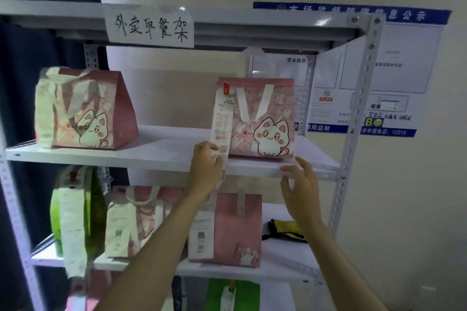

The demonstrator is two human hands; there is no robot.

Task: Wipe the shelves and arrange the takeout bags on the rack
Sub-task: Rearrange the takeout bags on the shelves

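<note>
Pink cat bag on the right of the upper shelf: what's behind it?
Behind the pink cat bag, a wall and part of a posted notice show; the bag hides the shelf's back edge.

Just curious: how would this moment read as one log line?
left hand holds receipt | right hand open near shelf | pink bag upright

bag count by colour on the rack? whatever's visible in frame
Pink bags: 4, two on the upper shelf, two on the middle shelf
Green bags: 2, middle shelf left, bottom, partly cut off
Total: 6
</note>
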